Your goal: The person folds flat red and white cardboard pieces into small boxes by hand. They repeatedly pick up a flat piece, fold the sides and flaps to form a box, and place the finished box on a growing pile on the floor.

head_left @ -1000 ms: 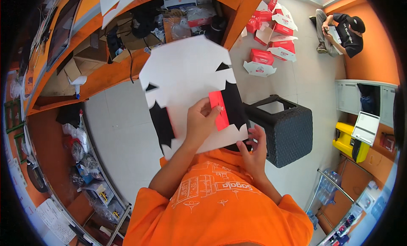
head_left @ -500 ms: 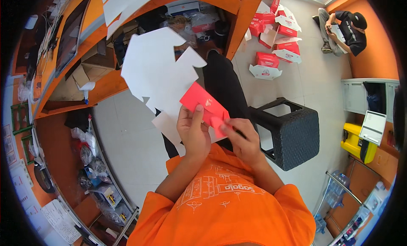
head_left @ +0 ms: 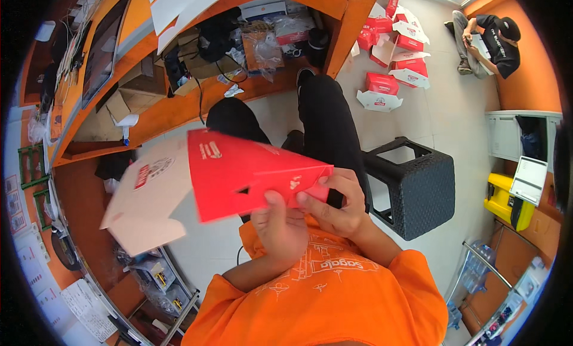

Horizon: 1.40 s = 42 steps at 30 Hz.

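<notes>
A partly folded red and white cardboard box [head_left: 245,173] is held over my lap. Its red panels taper toward my hands, and a broad white flap [head_left: 143,194] with a red print spreads out to the left. At the near red edge, my left hand [head_left: 279,229] pinches the card with its thumb on top. Close beside it, my right hand [head_left: 339,204] grips the narrow right end between thumb and fingers. The fingers under the card are partly hidden.
An orange desk [head_left: 364,24] with a cluttered shelf stands ahead. A black woven stool [head_left: 427,194] is on my right. Several folded red and white boxes [head_left: 382,83] lie on the floor far right, near a seated person [head_left: 495,45]. A metal rack [head_left: 179,310] stands at left.
The box has turned over and swung left and nearer, so its printed red side now shows instead of plain white. Both hands have shifted slightly and keep hold of it.
</notes>
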Available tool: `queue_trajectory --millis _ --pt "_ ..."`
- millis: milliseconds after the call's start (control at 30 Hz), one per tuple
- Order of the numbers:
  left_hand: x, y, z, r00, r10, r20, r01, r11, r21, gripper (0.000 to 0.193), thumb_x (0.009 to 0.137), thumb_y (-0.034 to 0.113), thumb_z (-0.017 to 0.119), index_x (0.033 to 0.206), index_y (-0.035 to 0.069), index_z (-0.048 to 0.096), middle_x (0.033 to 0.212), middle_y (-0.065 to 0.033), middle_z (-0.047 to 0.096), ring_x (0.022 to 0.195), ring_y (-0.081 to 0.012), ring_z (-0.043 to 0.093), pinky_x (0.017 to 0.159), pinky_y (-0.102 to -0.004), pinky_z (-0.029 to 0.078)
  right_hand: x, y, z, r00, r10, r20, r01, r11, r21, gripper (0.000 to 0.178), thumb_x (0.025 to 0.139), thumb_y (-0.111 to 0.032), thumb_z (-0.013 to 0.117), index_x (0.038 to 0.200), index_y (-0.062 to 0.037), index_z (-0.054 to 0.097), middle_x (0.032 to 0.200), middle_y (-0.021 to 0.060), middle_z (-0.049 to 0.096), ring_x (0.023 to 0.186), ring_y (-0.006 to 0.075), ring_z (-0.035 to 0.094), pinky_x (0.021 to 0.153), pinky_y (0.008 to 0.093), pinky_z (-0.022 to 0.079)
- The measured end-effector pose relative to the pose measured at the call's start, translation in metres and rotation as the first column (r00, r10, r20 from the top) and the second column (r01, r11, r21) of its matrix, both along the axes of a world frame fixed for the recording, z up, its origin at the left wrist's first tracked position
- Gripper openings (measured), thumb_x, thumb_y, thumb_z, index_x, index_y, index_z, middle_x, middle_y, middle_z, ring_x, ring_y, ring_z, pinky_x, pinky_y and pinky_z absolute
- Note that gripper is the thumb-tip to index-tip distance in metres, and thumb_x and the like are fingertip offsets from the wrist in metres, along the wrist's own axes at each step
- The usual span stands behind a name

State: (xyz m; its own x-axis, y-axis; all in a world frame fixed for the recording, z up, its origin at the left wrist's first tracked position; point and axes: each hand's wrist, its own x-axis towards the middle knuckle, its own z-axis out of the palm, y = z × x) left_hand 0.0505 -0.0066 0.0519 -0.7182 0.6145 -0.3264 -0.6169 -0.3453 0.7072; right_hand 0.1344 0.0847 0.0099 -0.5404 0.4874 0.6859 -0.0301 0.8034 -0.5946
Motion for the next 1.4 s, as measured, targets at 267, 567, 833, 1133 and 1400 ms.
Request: queue_trajectory --millis 267,567,833,1133,1400 --pt "0.004 -0.006 -0.027 0.900 -0.121 -0.419 0.092 0.992 -0.087 0.030 0.097 0.007 0.056 0.126 0.002 0.051 0.123 -0.0110 0.060 0.108 -0.0214 0.061 0.096 -0.0362 0.049 0.008 0.010 0.018 0.998 0.057 0.014 -0.051 0.961 -0.270 0.032 0.066 -0.005 0.076 0.096 -0.0139 0.075 0.109 0.0105 0.058 0.094 0.0282 0.057 0.075 0.0365 0.049" --pt "-0.015 -0.002 -0.034 0.651 -0.293 -0.700 0.173 0.955 -0.239 0.035 0.095 0.001 0.057 0.129 0.002 0.050 0.126 -0.0121 0.058 0.114 -0.0218 0.058 0.099 -0.0359 0.047 -0.021 0.025 0.048 0.980 0.193 -0.052 -0.181 0.967 0.179 0.025 0.071 -0.013 0.071 0.096 -0.0090 0.070 0.102 0.0047 0.063 0.091 0.0236 0.060 0.077 0.0394 0.048" --pt "-0.020 0.008 -0.042 0.693 -0.237 -0.680 0.097 0.967 -0.237 0.039 0.094 0.001 0.058 0.131 0.002 0.048 0.129 -0.0131 0.055 0.117 -0.0232 0.055 0.101 -0.0372 0.046 -0.033 0.019 0.035 0.985 0.156 -0.079 -0.121 0.934 0.336 0.023 0.067 -0.007 0.069 0.090 -0.0090 0.071 0.098 0.0044 0.066 0.091 0.0214 0.062 0.073 0.0391 0.048" --pt "-0.028 0.008 -0.033 0.765 -0.165 -0.623 0.020 0.973 -0.232 0.044 0.092 0.000 0.061 0.134 0.002 0.046 0.132 -0.0141 0.053 0.121 -0.0248 0.053 0.103 -0.0387 0.045 -0.037 0.011 0.040 0.993 0.058 -0.104 -0.035 0.977 0.208 0.029 0.061 -0.007 0.070 0.089 0.0000 0.070 0.095 0.0111 0.067 0.085 0.0236 0.065 0.067 0.0321 0.052" --pt "-0.023 0.011 -0.033 0.788 -0.199 -0.583 0.068 0.969 -0.239 0.049 0.091 0.000 0.063 0.136 0.002 0.044 0.135 -0.0150 0.050 0.125 -0.0262 0.051 0.105 -0.0400 0.044 -0.029 0.019 0.034 0.998 0.055 -0.018 -0.050 0.973 0.227 0.036 0.061 -0.012 0.068 0.094 0.0008 0.069 0.088 0.0093 0.063 0.080 0.0240 0.062 0.066 0.0319 0.053"
